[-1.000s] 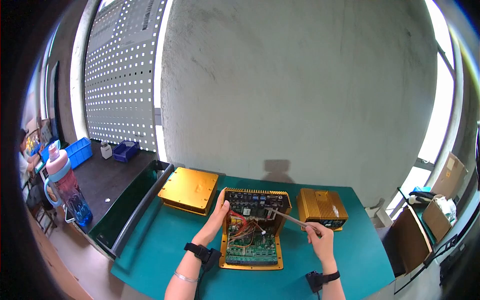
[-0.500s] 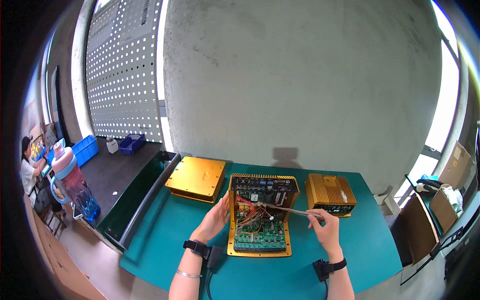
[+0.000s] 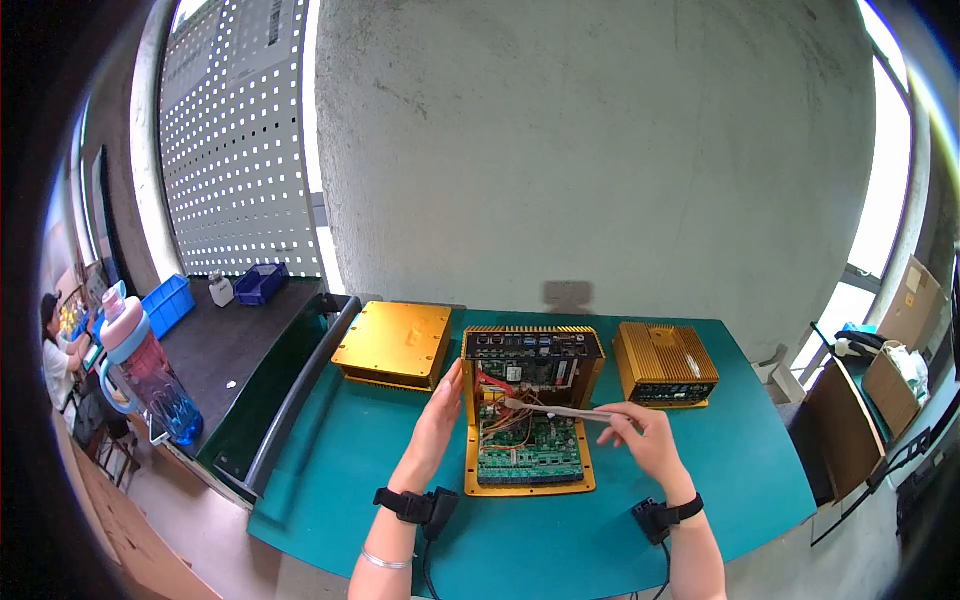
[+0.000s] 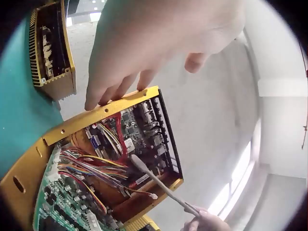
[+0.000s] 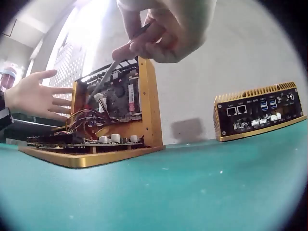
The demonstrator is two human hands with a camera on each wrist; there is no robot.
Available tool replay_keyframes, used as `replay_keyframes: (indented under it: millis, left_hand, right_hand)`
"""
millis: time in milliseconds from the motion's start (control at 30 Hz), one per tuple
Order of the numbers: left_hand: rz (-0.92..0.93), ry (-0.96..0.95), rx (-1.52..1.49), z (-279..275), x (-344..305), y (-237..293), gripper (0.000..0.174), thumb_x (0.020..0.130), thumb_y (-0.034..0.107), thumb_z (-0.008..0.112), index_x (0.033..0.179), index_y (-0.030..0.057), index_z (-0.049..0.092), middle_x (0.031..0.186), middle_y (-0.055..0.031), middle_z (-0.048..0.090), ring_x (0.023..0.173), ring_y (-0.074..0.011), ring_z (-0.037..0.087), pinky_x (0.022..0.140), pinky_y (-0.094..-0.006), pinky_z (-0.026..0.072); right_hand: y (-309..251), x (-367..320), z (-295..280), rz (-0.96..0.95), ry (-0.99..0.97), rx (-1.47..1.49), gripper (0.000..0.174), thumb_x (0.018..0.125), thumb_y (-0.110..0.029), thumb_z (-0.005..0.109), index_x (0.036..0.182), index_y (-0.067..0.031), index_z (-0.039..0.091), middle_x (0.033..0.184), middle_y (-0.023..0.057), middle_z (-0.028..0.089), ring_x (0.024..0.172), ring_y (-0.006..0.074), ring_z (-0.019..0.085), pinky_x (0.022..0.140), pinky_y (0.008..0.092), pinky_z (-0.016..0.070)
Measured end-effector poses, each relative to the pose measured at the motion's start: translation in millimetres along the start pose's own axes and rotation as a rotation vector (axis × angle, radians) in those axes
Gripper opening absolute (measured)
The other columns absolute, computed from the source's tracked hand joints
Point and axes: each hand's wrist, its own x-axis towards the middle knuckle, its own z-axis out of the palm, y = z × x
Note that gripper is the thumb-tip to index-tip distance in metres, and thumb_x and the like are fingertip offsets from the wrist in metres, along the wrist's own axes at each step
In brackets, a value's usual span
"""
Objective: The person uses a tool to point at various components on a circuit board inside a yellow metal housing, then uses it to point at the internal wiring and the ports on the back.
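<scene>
An opened gold metal case (image 3: 592, 370) stands upright on its flat base, a green circuit board (image 3: 530, 460) at the front and a darker one inside. Coloured wires (image 4: 94, 166) bundle between the boards. My left hand (image 3: 438, 425) has straight fingers, their tips at the case's left side wall. To the right of the case, my right hand (image 3: 645, 440) pinches a long, thin grey tool (image 3: 560, 411) with a rounded tip. That tip reaches inside, close by the red wires and a loose white connector (image 4: 153, 196).
Closed gold cases stand on both sides, one at left (image 3: 392, 340) and a ribbed one at right (image 3: 665, 360). Left of the green table (image 3: 350, 490) are a dark workbench with a water bottle (image 3: 150, 370) and blue bins (image 3: 168, 303). A person sits at far left.
My left hand has gone from gripping the case's upper left edge to straight fingers beside it. The right hand has lowered the tool's tip from the upper board towards the wires.
</scene>
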Motion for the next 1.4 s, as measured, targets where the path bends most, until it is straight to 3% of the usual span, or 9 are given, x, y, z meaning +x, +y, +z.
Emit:
replay_keyframes:
  millis: [300, 500, 800, 900, 967, 1000, 1067, 1200, 1400]
  left_hand:
    - [0.057, 0.019, 0.12, 4.7, -4.5, 3.2, 0.076, 0.094, 0.062, 0.038, 0.155, 0.0244, 0.015, 0.159, -0.0125, 0.02, 0.146, -0.0292, 0.018, 0.113, -0.0503, 0.0164]
    - [0.026, 0.016, 0.145, 2.7, -5.9, 6.8, 0.077, 0.094, 0.063, 0.037, 0.155, 0.0236, 0.014, 0.159, -0.0129, 0.02, 0.146, -0.0299, 0.018, 0.113, -0.0494, 0.0173]
    - [0.052, 0.047, 0.208, 4.3, -3.0, -0.1, 0.076, 0.094, 0.063, 0.036, 0.155, 0.0223, 0.015, 0.155, -0.009, 0.03, 0.143, -0.0255, 0.025, 0.112, -0.0483, 0.0176]
    - [0.077, 0.035, 0.122, 5.6, -3.7, -1.6, 0.073, 0.096, 0.049, 0.048, 0.155, 0.0213, 0.015, 0.154, -0.0105, 0.031, 0.143, -0.026, 0.026, 0.113, -0.047, 0.0199]
    - [0.207, 0.028, 0.279, 7.1, -2.2, -7.1, 0.075, 0.092, 0.02, 0.057, 0.155, 0.0208, 0.015, 0.153, -0.0128, 0.032, 0.142, -0.0278, 0.029, 0.114, -0.0437, 0.0237]
    - [0.204, 0.028, 0.28, 9.0, -3.9, -5.1, 0.075, 0.092, 0.02, 0.057, 0.155, 0.0208, 0.015, 0.153, -0.0128, 0.032, 0.142, -0.0278, 0.029, 0.114, -0.0437, 0.0237]
    - [0.149, 0.076, 0.335, 13.9, -7.9, 1.7, 0.082, 0.085, -0.004, 0.051, 0.155, 0.0202, 0.015, 0.153, -0.0166, 0.031, 0.141, -0.0293, 0.031, 0.113, -0.0394, 0.0282]
    - [0.212, 0.062, 0.402, 5.0, -2.1, -11.3, 0.083, 0.083, -0.011, 0.042, 0.155, 0.0204, 0.015, 0.152, -0.0176, 0.032, 0.141, -0.0293, 0.031, 0.111, -0.0392, 0.0324]
    - [0.258, 0.098, 0.502, 4.0, -1.3, -13.2, 0.083, 0.083, -0.015, 0.034, 0.155, 0.0235, 0.017, 0.149, -0.0188, 0.036, 0.139, -0.0316, 0.036, 0.104, -0.0407, 0.0419]
  right_hand:
    - [-4.3, 2.7, 10.5, -0.006, 0.103, 0.145, 0.026, 0.1, -0.017, 0.05, 0.116, -0.0034, 0.066, 0.079, 0.0059, 0.071, 0.06, 0.006, 0.052, 0.058, 0.021, 0.0452]
    - [4.0, 1.2, 3.2, -0.005, -0.032, 0.041, 0.026, 0.099, -0.017, 0.051, 0.114, -0.0007, 0.066, 0.083, 0.0073, 0.072, 0.062, 0.0072, 0.057, 0.061, 0.0212, 0.0472]
    - [0.6, 1.1, 6.2, -0.014, 0.048, 0.072, 0.024, 0.098, -0.015, 0.052, 0.112, -0.0005, 0.066, 0.085, 0.0066, 0.072, 0.064, 0.0061, 0.055, 0.059, 0.0212, 0.0455]
    - [-5.5, 0.6, 8.0, -0.044, 0.081, 0.017, 0.024, 0.098, -0.015, 0.052, 0.113, -0.0014, 0.066, 0.084, 0.0059, 0.073, 0.062, 0.0061, 0.053, 0.059, 0.0214, 0.0451]
    - [-10.1, 1.7, 11.6, -0.04, 0.101, 0.019, 0.024, 0.097, -0.015, 0.053, 0.112, -0.0021, 0.067, 0.083, 0.005, 0.072, 0.061, 0.006, 0.052, 0.058, 0.0212, 0.0445]
    - [-7.8, 1.5, 10.1, -0.038, 0.101, 0.02, 0.024, 0.097, -0.015, 0.053, 0.112, -0.0021, 0.067, 0.083, 0.005, 0.072, 0.061, 0.006, 0.052, 0.058, 0.0212, 0.0445]
    - [-1.4, 2.0, 3.9, -0.04, 0.108, -0.12, 0.024, 0.098, -0.015, 0.052, 0.113, -0.002, 0.066, 0.08, 0.0047, 0.072, 0.061, 0.0055, 0.052, 0.058, 0.0213, 0.0439]
    - [-1.8, 2.5, 3.1, -0.041, 0.218, -0.046, 0.024, 0.098, -0.014, 0.052, 0.113, -0.0019, 0.066, 0.076, 0.0043, 0.07, 0.06, 0.0055, 0.051, 0.057, 0.0214, 0.0429]
    - [-4.1, 1.3, 11.9, -0.034, 0.089, -0.072, 0.024, 0.099, -0.014, 0.05, 0.113, -0.0012, 0.065, 0.072, 0.0038, 0.067, 0.06, 0.0058, 0.051, 0.056, 0.0214, 0.0421]
